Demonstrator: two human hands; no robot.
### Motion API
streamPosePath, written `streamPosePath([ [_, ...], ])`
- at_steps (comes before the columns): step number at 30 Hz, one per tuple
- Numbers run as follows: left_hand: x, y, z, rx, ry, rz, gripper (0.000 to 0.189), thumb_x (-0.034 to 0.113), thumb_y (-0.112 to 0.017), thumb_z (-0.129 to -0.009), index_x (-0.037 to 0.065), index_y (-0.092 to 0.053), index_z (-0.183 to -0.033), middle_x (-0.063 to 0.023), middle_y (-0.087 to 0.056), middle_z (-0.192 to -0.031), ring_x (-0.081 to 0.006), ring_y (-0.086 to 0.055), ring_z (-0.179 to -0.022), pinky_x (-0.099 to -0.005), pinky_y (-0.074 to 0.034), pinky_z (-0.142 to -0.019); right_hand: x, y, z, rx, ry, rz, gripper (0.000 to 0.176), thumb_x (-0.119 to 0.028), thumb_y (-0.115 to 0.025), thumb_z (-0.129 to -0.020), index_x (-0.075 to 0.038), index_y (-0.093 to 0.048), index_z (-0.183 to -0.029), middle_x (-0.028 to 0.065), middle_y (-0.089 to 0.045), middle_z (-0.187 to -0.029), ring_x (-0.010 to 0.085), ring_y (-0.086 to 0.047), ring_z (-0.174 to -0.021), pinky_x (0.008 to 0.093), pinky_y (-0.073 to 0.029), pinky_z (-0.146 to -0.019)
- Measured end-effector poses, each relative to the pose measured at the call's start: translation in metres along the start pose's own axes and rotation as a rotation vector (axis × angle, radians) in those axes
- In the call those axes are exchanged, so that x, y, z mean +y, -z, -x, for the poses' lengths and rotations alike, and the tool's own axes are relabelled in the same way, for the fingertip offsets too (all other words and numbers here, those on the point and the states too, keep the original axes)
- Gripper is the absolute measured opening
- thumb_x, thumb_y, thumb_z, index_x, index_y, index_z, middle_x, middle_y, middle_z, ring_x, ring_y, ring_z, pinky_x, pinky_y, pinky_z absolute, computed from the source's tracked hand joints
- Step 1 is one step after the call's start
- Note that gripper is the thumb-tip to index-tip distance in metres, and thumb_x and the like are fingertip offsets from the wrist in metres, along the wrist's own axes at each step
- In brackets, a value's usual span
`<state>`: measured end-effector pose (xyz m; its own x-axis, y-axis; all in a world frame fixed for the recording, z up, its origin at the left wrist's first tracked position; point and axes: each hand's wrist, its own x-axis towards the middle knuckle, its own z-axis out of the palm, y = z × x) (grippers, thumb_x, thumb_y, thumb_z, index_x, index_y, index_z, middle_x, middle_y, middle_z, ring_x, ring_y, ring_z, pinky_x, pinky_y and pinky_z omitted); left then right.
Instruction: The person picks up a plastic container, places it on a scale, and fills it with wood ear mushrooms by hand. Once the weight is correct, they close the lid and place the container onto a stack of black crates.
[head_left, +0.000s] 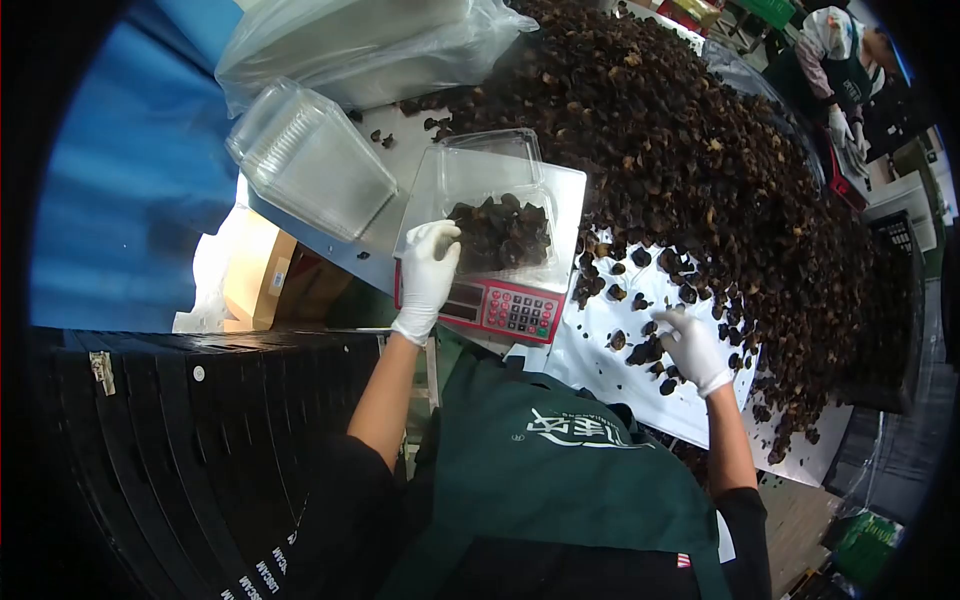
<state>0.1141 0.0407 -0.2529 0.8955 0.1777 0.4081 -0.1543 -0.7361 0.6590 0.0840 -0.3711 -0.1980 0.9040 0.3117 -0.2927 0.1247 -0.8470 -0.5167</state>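
Note:
My left hand [430,272], in a white glove, is at the left edge of a clear plastic box [550,222]. Its fingers curl loosely, with a gap between thumb and forefinger. Dark, wrinkled pieces like dried wood ear mushrooms [500,235] fill part of the box, whose lid [490,160] is folded back. Under the box is a scale [567,200] with a red keypad panel [515,310]. My right hand [692,352], also gloved, hovers over a white sheet [590,375], fingers apart beside a few loose dark pieces [645,350].
A large heap of the dark pieces [680,150] spreads across the table. Stacked clear boxes [320,165] and a plastic bag [370,50] are at the upper left. Black crates [220,420] stand at lower left. Another person [840,70] works at far right.

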Motion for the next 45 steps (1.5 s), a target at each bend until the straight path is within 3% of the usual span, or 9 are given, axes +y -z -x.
streamPosePath([
  [3,-0.010,0.027,0.003,-0.019,0.291,0.297,0.016,0.001,-0.061,-0.088,0.004,-0.065,-0.103,-0.0085,-0.070,-0.105,-0.0178,-0.065,-0.101,-0.0311,-0.049,-0.092,-0.004,-0.019,-0.053,0.225,0.311,0.147,0.048,-0.001,-0.062,-0.079,-0.008,-0.063,-0.126,0.0263,-0.046,-0.143,0.0370,-0.058,-0.118,0.0402,-0.047,-0.100],
  [11,-0.047,0.099,0.029,0.276,0.606,0.492,0.015,0.007,-0.053,-0.100,0.002,-0.065,-0.108,-0.0052,-0.069,-0.101,-0.0119,-0.064,-0.093,-0.0263,-0.050,-0.085,-0.072,-0.026,-0.231,0.089,0.120,-0.693,0.058,-0.020,-0.068,-0.090,0.005,-0.049,-0.139,0.0138,-0.070,-0.106,0.0180,-0.065,-0.091,0.0300,-0.051,-0.082],
  [15,-0.039,0.078,0.055,0.127,0.683,0.581,0.016,0.014,-0.054,-0.101,0.004,-0.065,-0.106,-0.0025,-0.067,-0.086,-0.0105,-0.064,-0.079,-0.0261,-0.052,-0.076,-0.099,-0.045,-0.287,0.101,0.050,-0.749,0.065,-0.022,-0.069,-0.089,0.004,-0.044,-0.143,0.0195,-0.060,-0.131,0.0221,-0.063,-0.107,0.0314,-0.051,-0.088],
  [21,-0.004,0.034,0.077,-0.296,0.770,1.069,0.042,0.035,-0.045,-0.106,0.003,-0.048,-0.133,-0.0142,-0.063,-0.115,-0.0225,-0.065,-0.104,-0.0364,-0.053,-0.092,-0.119,-0.022,-0.239,0.151,0.266,-1.099,0.053,-0.022,-0.052,-0.101,0.008,-0.039,-0.144,0.0181,-0.064,-0.126,0.0223,-0.063,-0.113,0.0335,-0.048,-0.099],
  [26,-0.010,0.032,0.059,-0.269,1.012,1.306,0.049,0.043,-0.056,-0.100,-0.001,-0.053,-0.120,-0.0147,-0.066,-0.108,-0.0212,-0.066,-0.101,-0.0342,-0.054,-0.088,-0.074,-0.047,-0.173,0.013,0.219,-0.591,0.047,-0.016,-0.072,-0.091,0.003,-0.056,-0.131,0.0096,-0.067,-0.119,0.0147,-0.061,-0.106,0.0295,-0.049,-0.094],
  [30,-0.010,0.015,0.055,-0.190,0.885,1.035,0.021,0.015,-0.062,-0.094,-0.004,-0.057,-0.101,-0.0173,-0.068,-0.096,-0.0247,-0.070,-0.087,-0.0332,-0.059,-0.078,-0.091,-0.052,-0.133,-0.213,-0.121,-0.802,0.033,-0.024,-0.070,-0.092,0.005,-0.065,-0.105,0.0072,-0.069,-0.080,0.0074,-0.059,-0.059,0.0214,-0.048,-0.054],
  [36,-0.001,0.006,0.056,-0.034,0.704,0.893,0.009,0.002,-0.070,-0.081,0.002,-0.061,-0.082,-0.0072,-0.069,-0.078,-0.0148,-0.068,-0.076,-0.0300,-0.055,-0.068,-0.058,-0.083,-0.159,-0.258,-0.040,-1.019,0.014,-0.005,-0.062,-0.093,0.006,-0.065,-0.099,0.0112,-0.070,-0.085,0.0148,-0.066,-0.066,0.0253,-0.051,-0.056],
  [42,0.071,0.091,0.026,0.168,0.410,0.528,0.015,0.009,-0.069,-0.087,0.003,-0.059,-0.096,-0.0020,-0.062,-0.080,-0.0098,-0.061,-0.081,-0.0276,-0.050,-0.077,-0.123,-0.044,-0.153,-0.008,0.368,-0.933,0.010,-0.013,-0.064,-0.096,-0.004,-0.060,-0.098,0.0044,-0.067,-0.079,0.0064,-0.051,-0.055,0.0214,-0.043,-0.053],
  [45,0.132,0.157,0.009,0.385,0.168,0.355,0.043,0.022,-0.072,-0.090,0.006,-0.053,-0.125,-0.0105,-0.056,-0.120,-0.0153,-0.053,-0.113,-0.0327,-0.045,-0.097,-0.188,-0.005,-0.133,-0.214,0.631,-1.267,0.024,-0.025,-0.067,-0.095,-0.004,-0.060,-0.102,0.0022,-0.063,-0.081,0.0060,-0.053,-0.065,0.0218,-0.046,-0.065],
])
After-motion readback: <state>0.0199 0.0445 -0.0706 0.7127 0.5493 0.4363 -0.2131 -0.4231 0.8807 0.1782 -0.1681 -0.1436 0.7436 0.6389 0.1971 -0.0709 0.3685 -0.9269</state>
